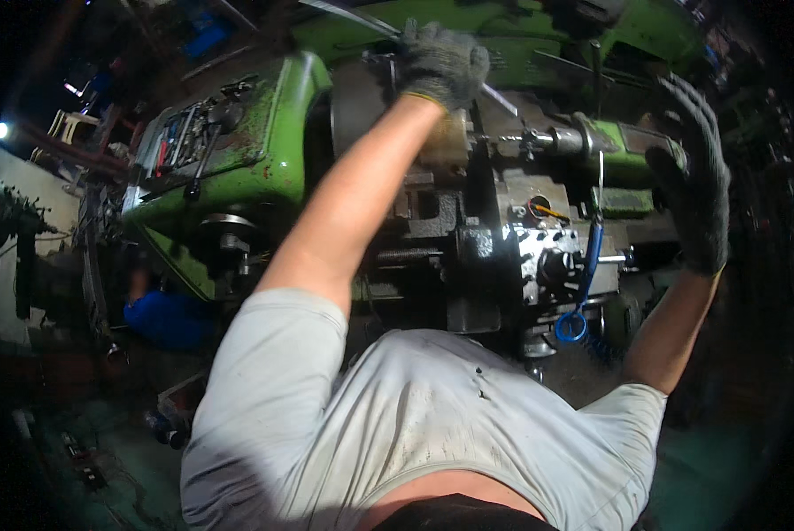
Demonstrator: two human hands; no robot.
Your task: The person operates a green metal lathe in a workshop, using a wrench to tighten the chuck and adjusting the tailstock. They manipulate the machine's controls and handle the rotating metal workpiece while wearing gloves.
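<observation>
My left hand [441, 64], in a dark grey work glove, is closed around a long thin metal bar [348, 12]. The bar slants from upper left to lower right and sticks out on both sides of the fist, above the chuck [353, 111] of a green lathe. My right hand [700, 177], gloved alike, is raised at the right by the tailstock [632, 142]. Its fingers are stretched out and the thumb stands apart, with nothing visible in them. Between the hands, a blue-handled tool [593, 252] with a ring end and thin metal shaft rests across the tool post [547, 261].
Hand tools lie on the green headstock [277, 150] at left, including a red-handled one [161, 154]. A yellow-orange stick-like item [552, 211] lies on the carriage. A handwheel [229, 221] juts from the headstock's front. Someone in a blue top [167, 317] is at far left.
</observation>
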